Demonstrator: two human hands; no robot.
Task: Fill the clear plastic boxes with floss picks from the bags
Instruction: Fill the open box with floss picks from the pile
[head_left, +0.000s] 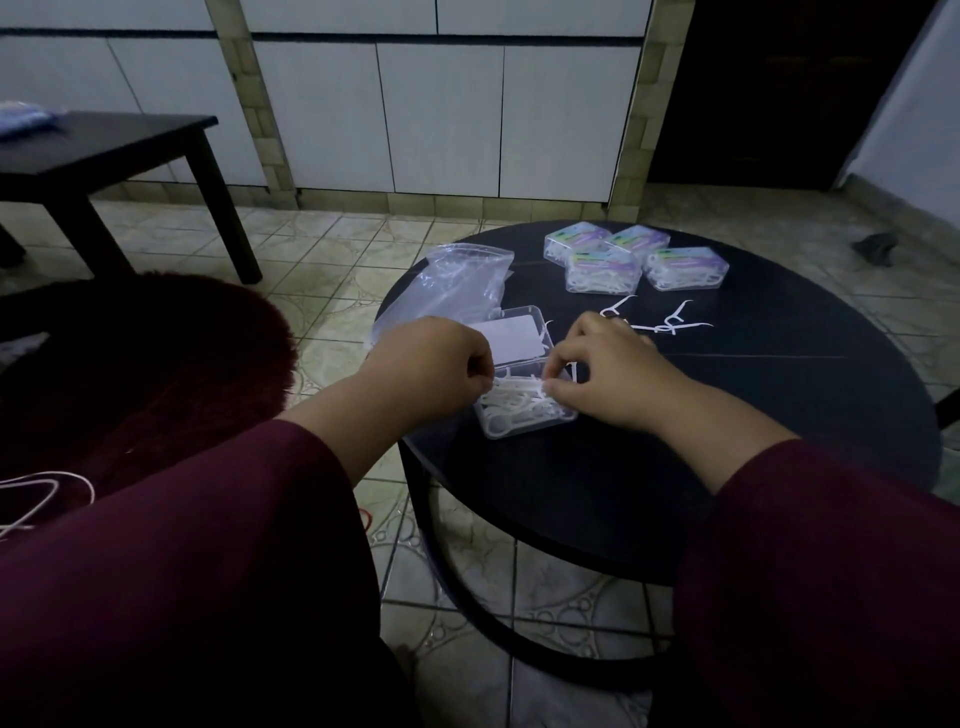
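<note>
Two dark red sleeves (197, 561) fill the near edge, and from them both hands reach onto the round black counter (779, 395) to work over one open clear box (524, 400). The left hand (436, 364) has its grip curled at the box's left side, pinching the ends of the floss picks (519, 402) heaped inside; the right hand (608, 369) pinches picks at the right side, so the two seem to be squaring the pile to lie flat within the walls. The hinged lid (511, 335) stands open behind, leaving the mouth free. A few loose picks (654, 322) lie just beyond the right hand, likely next to go in. The slack plastic bags (457, 280) sit at the counter's left rear, near the box for short reaches. Four closed, filled boxes (634, 257) are grouped at the far side, out of the way.
</note>
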